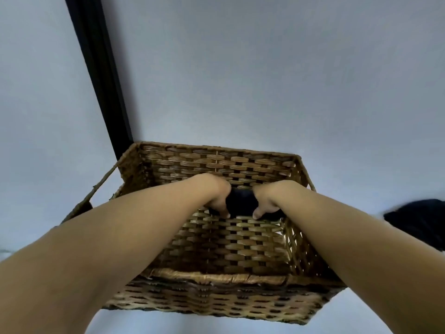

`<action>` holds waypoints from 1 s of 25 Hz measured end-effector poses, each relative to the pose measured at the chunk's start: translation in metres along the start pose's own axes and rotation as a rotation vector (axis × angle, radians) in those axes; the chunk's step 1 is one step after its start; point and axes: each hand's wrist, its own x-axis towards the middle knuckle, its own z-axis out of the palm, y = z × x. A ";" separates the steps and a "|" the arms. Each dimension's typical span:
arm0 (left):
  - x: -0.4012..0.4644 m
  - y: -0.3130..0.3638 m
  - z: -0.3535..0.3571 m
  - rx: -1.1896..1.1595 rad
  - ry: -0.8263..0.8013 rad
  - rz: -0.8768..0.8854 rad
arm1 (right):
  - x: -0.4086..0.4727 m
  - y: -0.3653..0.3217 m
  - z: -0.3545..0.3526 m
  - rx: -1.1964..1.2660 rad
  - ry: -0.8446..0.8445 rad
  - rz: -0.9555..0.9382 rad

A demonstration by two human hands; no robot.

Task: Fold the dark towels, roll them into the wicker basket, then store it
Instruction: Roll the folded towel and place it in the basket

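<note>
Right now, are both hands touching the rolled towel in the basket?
Touching. The head view shows the left hand and right hand gripping opposite ends of the rolled towel inside the wicker basket.

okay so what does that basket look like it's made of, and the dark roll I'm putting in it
The basket looks like woven wicker or rattan: flat tan strips in a checker weave with gaps, slightly glossy, and a braided rim. The dark roll, held by the left hand and right hand, looks like soft matte fabric, likely towel cloth; its texture is too dark to confirm.
</note>
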 end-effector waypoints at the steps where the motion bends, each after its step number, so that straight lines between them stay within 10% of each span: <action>1: -0.004 0.004 0.000 0.093 0.026 -0.023 | 0.001 -0.004 0.002 -0.055 0.010 0.019; 12: -0.013 0.017 -0.001 0.208 0.118 -0.264 | 0.001 -0.020 0.006 -0.283 0.198 0.088; 25: -0.022 0.017 -0.001 0.266 0.222 -0.040 | -0.013 -0.012 0.001 -0.398 0.104 0.006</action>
